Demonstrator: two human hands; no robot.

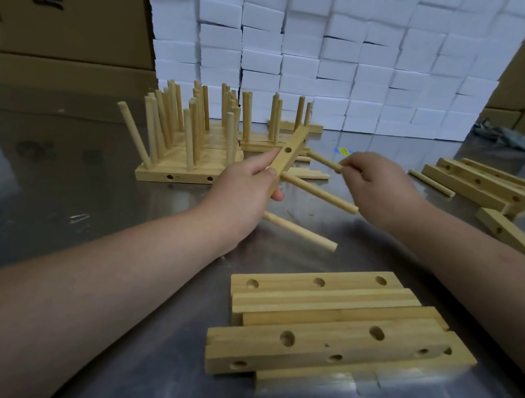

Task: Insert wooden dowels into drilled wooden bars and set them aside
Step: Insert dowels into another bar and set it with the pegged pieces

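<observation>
While the left hand [244, 183] grips the bar [296, 140], two dowels [318, 192] already seated, the right hand [375, 179] pinches a third dowel [323, 161] just beside it. Finished bars [155, 173] stand beyond the bar; blank bars [324, 347] wait nearer and to its right, so much remains.

A shiny metal table [77, 192] spreads before me. Nearest me lies a stack of drilled wooden bars [325, 335]. Farther off, to my left, finished bars [191, 166] stand bristling with upright dowels. At my right lie more drilled bars [479, 188], a loose dowel [431, 183] beside them. White blocks [349, 68] rise in a wall at the far edge.
</observation>
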